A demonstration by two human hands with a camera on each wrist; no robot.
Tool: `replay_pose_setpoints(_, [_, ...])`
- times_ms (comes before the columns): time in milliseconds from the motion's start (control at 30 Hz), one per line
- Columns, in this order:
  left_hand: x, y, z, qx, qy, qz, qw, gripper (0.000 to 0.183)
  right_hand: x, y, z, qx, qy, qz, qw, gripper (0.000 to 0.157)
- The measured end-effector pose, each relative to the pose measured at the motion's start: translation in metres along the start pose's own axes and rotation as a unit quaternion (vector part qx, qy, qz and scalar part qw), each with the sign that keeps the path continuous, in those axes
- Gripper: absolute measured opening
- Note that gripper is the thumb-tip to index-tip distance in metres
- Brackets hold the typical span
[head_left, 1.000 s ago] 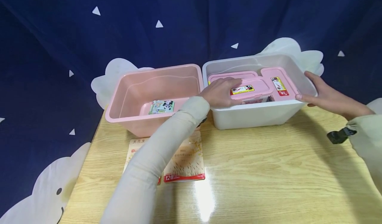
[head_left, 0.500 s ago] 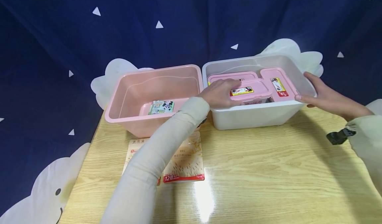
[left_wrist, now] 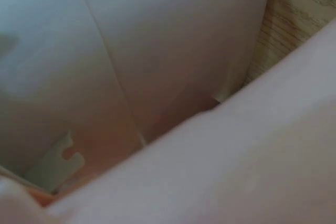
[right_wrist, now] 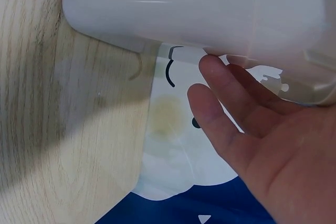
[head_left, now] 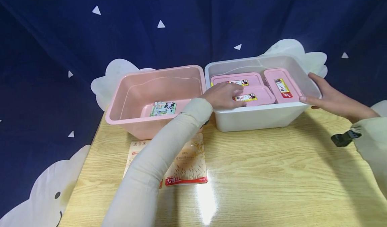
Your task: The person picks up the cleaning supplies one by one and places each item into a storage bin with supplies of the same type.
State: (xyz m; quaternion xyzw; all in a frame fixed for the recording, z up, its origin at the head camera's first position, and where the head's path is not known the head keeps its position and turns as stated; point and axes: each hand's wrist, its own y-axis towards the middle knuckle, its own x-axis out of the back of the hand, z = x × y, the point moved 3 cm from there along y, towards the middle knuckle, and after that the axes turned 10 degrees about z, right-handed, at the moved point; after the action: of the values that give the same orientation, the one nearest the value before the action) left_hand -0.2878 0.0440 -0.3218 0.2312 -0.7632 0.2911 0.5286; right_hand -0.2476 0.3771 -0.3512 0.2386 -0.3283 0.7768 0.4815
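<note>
White bin (head_left: 257, 119), left hand (head_left: 222, 95) with fingers apart on a pink-lidded box (head_left: 263, 96) inside it, right hand (head_left: 331, 97), fingers apart, touching its right rim, pink bin (head_left: 140, 128) left of it

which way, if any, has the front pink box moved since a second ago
Yes, down: in the head view the front pink box sits lower in the white bin, whose near rim now hides its front side.
</note>
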Motion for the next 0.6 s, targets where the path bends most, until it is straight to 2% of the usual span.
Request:
replay_pose_setpoints(200, [-0.0004,-0.0021,-0.0002,-0.010,-0.001,0.019,0.9998,0.031,0.0011,-0.0006,0.0010,0.002,0.005,-0.002,1.000,0.095])
replay_pose_setpoints(600, [-0.0015,-0.0020,-0.0009,-0.013,0.011,0.013,0.9998,0.022,-0.0007,0.0006,-0.0026,0.004,0.002,-0.003,1.000,0.093])
